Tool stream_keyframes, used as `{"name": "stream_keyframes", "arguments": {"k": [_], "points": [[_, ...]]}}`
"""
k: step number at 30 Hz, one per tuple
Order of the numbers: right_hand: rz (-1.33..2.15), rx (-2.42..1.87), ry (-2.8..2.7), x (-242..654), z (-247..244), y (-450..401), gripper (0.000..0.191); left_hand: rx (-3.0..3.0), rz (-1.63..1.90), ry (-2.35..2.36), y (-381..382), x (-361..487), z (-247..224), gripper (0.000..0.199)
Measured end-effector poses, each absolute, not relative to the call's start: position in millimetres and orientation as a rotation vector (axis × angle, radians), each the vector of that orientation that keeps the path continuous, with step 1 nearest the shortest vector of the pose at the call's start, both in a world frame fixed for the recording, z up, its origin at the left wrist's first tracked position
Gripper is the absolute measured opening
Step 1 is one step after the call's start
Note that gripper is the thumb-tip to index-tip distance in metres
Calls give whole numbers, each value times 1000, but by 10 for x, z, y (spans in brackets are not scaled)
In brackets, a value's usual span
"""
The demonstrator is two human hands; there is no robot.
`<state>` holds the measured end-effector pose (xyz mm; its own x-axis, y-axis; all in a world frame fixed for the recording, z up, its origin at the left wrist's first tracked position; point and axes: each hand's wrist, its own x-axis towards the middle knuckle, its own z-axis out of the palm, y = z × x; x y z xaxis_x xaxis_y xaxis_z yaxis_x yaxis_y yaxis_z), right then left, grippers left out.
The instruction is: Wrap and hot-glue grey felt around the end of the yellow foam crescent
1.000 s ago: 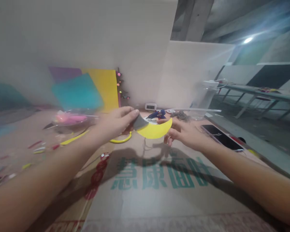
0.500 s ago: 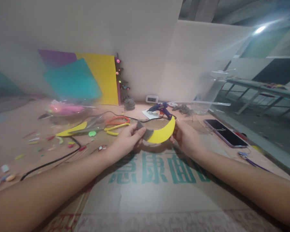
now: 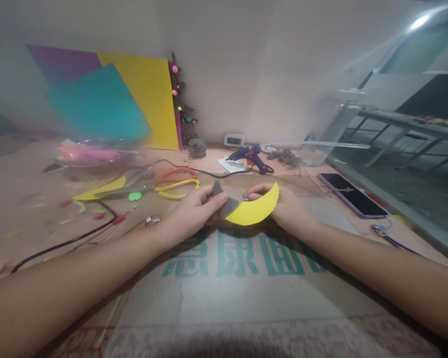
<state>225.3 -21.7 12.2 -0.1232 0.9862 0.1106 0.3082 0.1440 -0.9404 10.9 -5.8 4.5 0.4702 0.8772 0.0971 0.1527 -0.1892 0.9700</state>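
Observation:
A yellow crescent point(image 3: 254, 210) with a dark grey piece point(image 3: 228, 205) over its left end hangs above a printed cardboard sheet point(image 3: 242, 293). My left hand point(image 3: 197, 211) pinches the grey end between thumb and fingers. Behind the right part of the crescent is my right hand point(image 3: 289, 209), its fingers curled and partly hidden by the yellow; its fingertips reach toward the crescent's upper edge near the middle. Whether they grip it cannot be made out.
Scissors with orange point(image 3: 177, 174) and yellow point(image 3: 177, 190) handles lie left of the hands. Behind are a blue glue gun point(image 3: 254, 158), a small clock point(image 3: 234, 140) and coloured sheets point(image 3: 100, 107). A phone point(image 3: 353, 195) lies right. Coloured scraps and a black cable lie left.
The view has shifted, so the background sits higher. My right hand has moved from the crescent's right tip to behind it, fingers reaching left. My left hand still pinches the grey end.

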Motion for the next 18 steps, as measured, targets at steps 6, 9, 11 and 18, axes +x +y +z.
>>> {"name": "stream_keyframes", "arguments": {"k": [6, 9, 11, 18], "points": [[1204, -1258, -1742, 2410, 290, -67, 29, 1675, 796, 839, -64, 106, 30, 32], [1250, -1245, -1927, 2532, 456, 3, 28, 1825, 835, 937, -61, 99, 40, 30], [1103, -1294, -2007, 2605, 562, 25, 27, 1932, 915, 1077, -42, 92, 40, 32], [622, -1427, -2151, 2686, 893, -119, 33, 1910, 979, 1162, 35, 76, 4, 36]]}}
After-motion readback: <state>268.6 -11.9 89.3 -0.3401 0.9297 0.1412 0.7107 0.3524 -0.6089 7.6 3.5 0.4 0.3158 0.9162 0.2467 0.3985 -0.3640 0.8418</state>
